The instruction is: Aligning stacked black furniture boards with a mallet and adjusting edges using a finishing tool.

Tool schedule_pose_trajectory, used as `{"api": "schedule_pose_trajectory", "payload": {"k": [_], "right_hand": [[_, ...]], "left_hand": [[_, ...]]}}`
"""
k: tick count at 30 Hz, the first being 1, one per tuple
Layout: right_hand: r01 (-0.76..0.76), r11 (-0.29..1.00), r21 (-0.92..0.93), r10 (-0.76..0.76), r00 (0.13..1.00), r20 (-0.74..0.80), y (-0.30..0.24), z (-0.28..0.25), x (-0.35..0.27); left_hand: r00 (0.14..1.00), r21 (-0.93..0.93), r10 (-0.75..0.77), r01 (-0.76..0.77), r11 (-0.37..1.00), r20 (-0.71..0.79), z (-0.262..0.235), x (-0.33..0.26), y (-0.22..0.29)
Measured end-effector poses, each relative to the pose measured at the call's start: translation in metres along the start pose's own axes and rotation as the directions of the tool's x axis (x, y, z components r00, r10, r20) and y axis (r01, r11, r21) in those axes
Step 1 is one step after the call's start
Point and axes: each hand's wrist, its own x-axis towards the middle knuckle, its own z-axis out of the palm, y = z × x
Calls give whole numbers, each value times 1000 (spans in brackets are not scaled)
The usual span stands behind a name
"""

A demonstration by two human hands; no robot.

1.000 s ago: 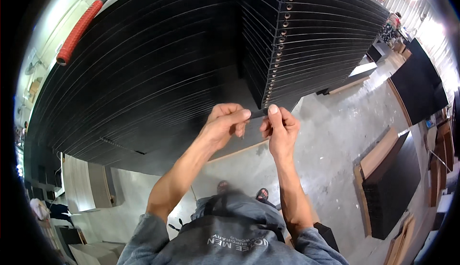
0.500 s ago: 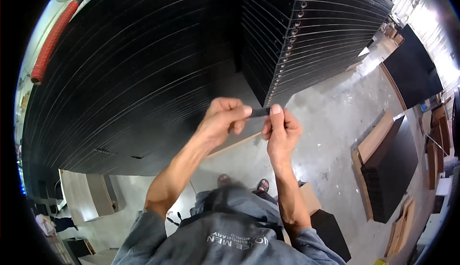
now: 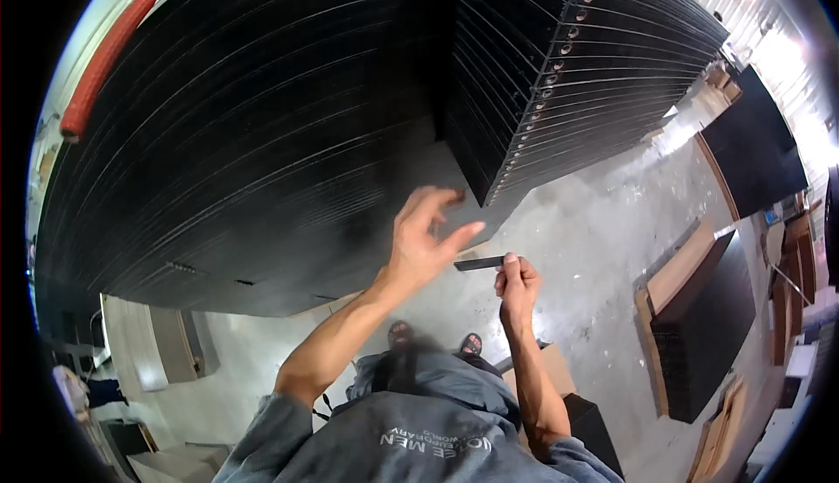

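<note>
Between the thumb and fingers of my right hand (image 3: pixel 520 286) is pinched one end of a short, dark flat strip (image 3: pixel 479 264); its other end points left, free. My left hand (image 3: pixel 426 234) is raised off the strip, fingers and thumb spread and slightly blurred, with nothing visible in it. Just beyond it rise tall stacks of black boards: the left stack (image 3: pixel 218 151) with its long edges toward me, and the right stack (image 3: pixel 603 90), whose near corner carries a vertical row of round holes (image 3: pixel 559 65).
A red-sleeved handle (image 3: pixel 105 63) juts in at the upper left. On the concrete floor (image 3: pixel 577 308) to the right lie a stack of black panels (image 3: pixel 708 326) and wooden strips (image 3: pixel 718 430). Pale boards (image 3: pixel 144 343) stand at lower left. A large black panel (image 3: pixel 753 142) leans farther back.
My left hand has let go of the strip and moved away from it, its fingers opening. The right hand has come lower and nearer to me, still pinching the strip.
</note>
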Motion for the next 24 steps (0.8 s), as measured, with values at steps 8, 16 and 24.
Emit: {"api": "schedule_pose_trajectory", "payload": {"k": [8, 16, 24], "right_hand": [[-42, 999, -22, 44, 996, 76, -2, -37, 0], [-60, 997, -45, 64, 994, 93, -9, -73, 3], [-2, 1000, -16, 4, 991, 134, 0, -96, 19]], "left_hand": [[979, -318, -153, 104, 942, -133, 33, 7, -12], [850, 283, 330, -225, 932, -411, 44, 48, 24], [852, 47, 227, -233, 971, -471, 67, 61, 36]]}}
